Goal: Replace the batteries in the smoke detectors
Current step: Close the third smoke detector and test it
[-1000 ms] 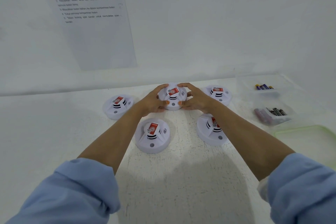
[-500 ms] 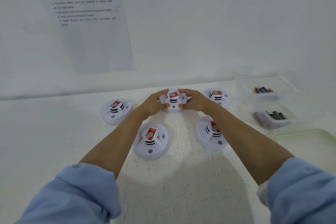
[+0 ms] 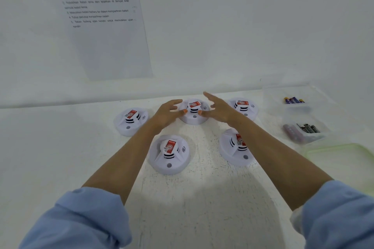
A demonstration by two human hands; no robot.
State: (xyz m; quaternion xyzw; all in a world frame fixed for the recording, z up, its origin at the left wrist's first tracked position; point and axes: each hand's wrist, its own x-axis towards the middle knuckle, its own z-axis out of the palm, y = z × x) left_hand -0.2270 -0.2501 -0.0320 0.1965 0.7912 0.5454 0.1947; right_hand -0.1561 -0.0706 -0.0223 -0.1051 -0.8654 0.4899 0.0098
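Several white round smoke detectors with red labels lie on the white table. The middle far detector [image 3: 193,111] rests flat between my hands. My left hand [image 3: 168,113] hovers at its left side with fingers spread. On the other side is my right hand [image 3: 217,106], fingers straight and lifted. Neither hand holds it. Other detectors lie at the far left [image 3: 130,121], near left [image 3: 169,154], far right [image 3: 242,107] and near right [image 3: 234,147], the last partly under my right forearm.
A clear box with purple batteries [image 3: 293,100] stands at the far right, and a second clear box with dark batteries [image 3: 303,130] sits nearer. A pale green lid [image 3: 344,159] lies at the right edge. An instruction sheet [image 3: 101,26] hangs on the wall.
Both hands gripped the middle far detector before; now they have let go and their fingers are spread apart. The detector sits on the table.
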